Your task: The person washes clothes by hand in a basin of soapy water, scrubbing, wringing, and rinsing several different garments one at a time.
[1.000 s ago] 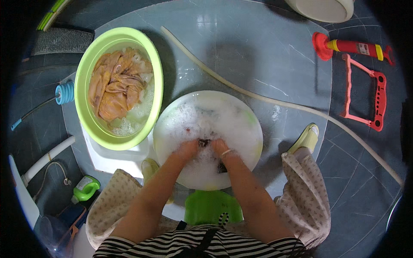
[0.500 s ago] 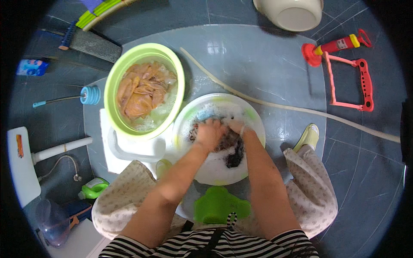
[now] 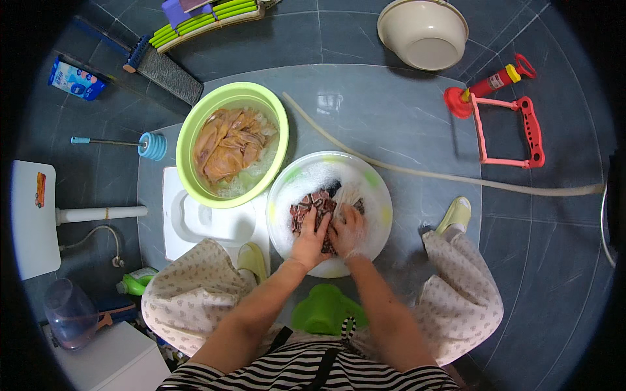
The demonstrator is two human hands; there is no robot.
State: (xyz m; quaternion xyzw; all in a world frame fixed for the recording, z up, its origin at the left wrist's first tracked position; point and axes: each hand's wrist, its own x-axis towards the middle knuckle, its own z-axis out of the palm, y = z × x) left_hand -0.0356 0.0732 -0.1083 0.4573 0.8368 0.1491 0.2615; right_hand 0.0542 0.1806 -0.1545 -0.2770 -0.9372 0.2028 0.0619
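Both hands sit low in a white basin (image 3: 326, 174) of suds on grey floor tiles, and it's tight here. The basin's far-left rim touches a green basin (image 3: 195, 127) full of tan laundry (image 3: 228, 146), just up and left of the hands. A pale hose (image 3: 417, 171) runs past the white basin's far rim and off to the right. Open tile lies beyond the hands, up to a cream bowl (image 3: 424, 32) at the far edge. Far right of the hands, a red hand pump (image 3: 489, 83) touches a pink frame (image 3: 521, 130).

Packages: a blue and white rectangular pack (image 3: 75, 79) lies far up-left by a brush (image 3: 166, 73); a green bottle (image 3: 137, 281) lies well left of the left forearm, near a purple container (image 3: 68, 313). A blue spool (image 3: 153, 144) stands left of the green basin.

Now the hands. The left hand (image 3: 312, 240) is curled, fingers pressing down on a dark patterned cloth (image 3: 313, 205) bunched in the foam. The right hand (image 3: 347, 233) is half closed just beside it, fingers on the same cloth's right edge. A green stool (image 3: 323, 309) shows between the 2 forearms.
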